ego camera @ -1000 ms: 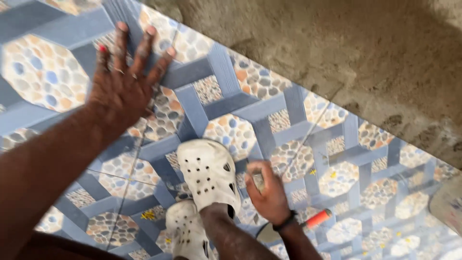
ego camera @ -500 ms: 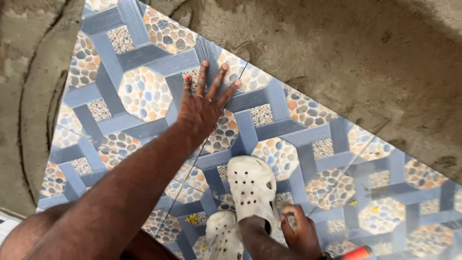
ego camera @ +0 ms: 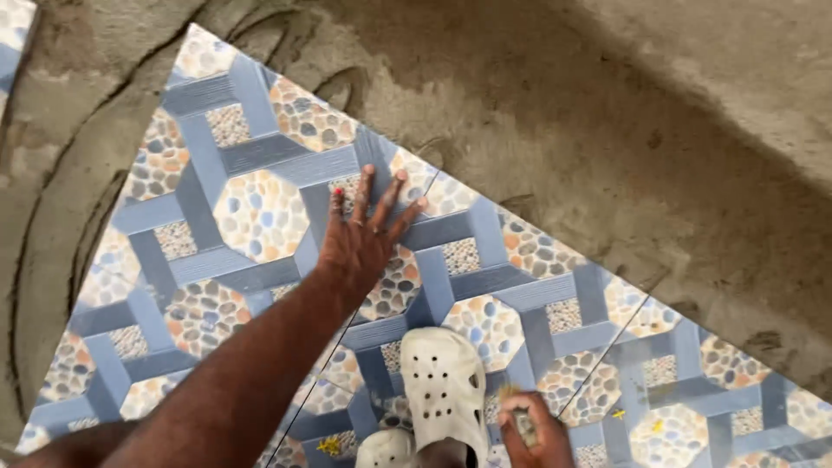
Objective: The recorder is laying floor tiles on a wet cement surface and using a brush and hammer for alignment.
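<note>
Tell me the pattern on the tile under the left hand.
Blue bands framing pebble-patterned octagons and squares on the tile, seen in the head view.

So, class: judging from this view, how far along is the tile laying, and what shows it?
Done: several patterned tiles lie joined, firm enough for a white clog to stand on. In hand: the left hand presses flat on the corner tile; the right hand grips a small tool. Left: bare grey mortar beyond the tile edge is uncovered.

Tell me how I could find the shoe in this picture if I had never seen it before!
Start at the big patterned floor tiles, blue bands around pebble patches, beside the grey wet mortar. Follow the left hand pressed flat on them, down to the bottom edge. There stands a white clog, the only plain white thing with round holes, just left of the right hand.
</note>
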